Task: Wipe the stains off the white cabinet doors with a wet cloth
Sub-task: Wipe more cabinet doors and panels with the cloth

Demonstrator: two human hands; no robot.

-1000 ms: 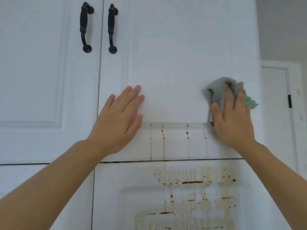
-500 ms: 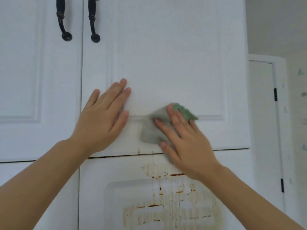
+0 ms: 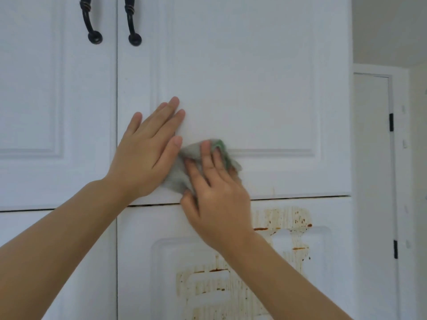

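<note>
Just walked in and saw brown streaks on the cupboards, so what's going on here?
A person is wiping a white upper cabinet door. The right hand presses a grey-green cloth flat against the door's bottom rail, just above the gap to the lower door. The left hand rests open on the same door beside the cloth. The rail looks mostly clean, with only faint marks near its edge. The lower door carries heavy brown stains, not yet wiped.
</note>
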